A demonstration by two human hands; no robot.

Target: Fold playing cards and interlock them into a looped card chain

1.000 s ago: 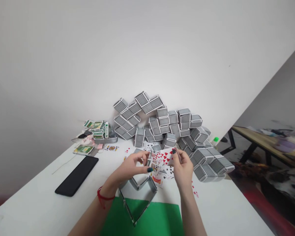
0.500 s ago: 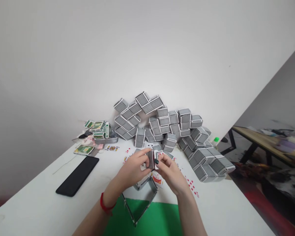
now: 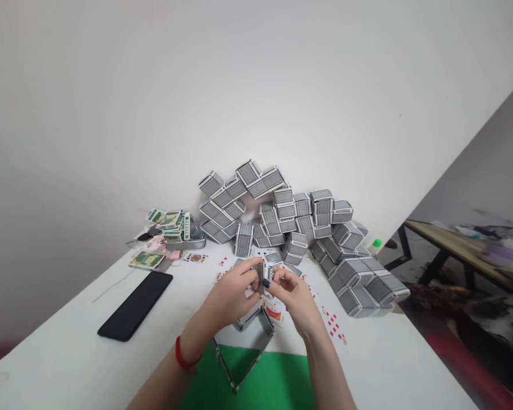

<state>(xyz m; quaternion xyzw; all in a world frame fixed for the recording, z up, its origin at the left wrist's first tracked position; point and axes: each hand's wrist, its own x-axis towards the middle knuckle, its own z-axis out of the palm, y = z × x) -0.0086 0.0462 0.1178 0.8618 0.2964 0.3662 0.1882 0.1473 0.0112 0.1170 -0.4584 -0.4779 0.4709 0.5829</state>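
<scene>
Between both hands, above the middle of the table, is a small folded piece of playing cards (image 3: pixel 260 273) with grey patterned backs. My left hand (image 3: pixel 235 287), with a red string bracelet at the wrist, has its fingers closed round the left side of it. My right hand (image 3: pixel 293 293), with dark nail polish, pinches its right edge with thumb and fingers. Just below the hands, an angular frame of folded cards (image 3: pixel 259 356) stands partly on a green mat (image 3: pixel 286 381). Loose playing cards (image 3: pixel 333 324) lie face up around and behind the hands.
Many joined blocks of folded cards (image 3: pixel 359 273) lean against the wall at the back and right. A black phone (image 3: pixel 135 306) lies at the left. Green card boxes (image 3: pixel 171 219) are piled at the back left. A green-capped bottle (image 3: pixel 376 244) stands behind the right blocks.
My right thumb has shifted slightly left across the folded cards, and the right hand has tilted a little. My left hand stays nearly still around the piece.
</scene>
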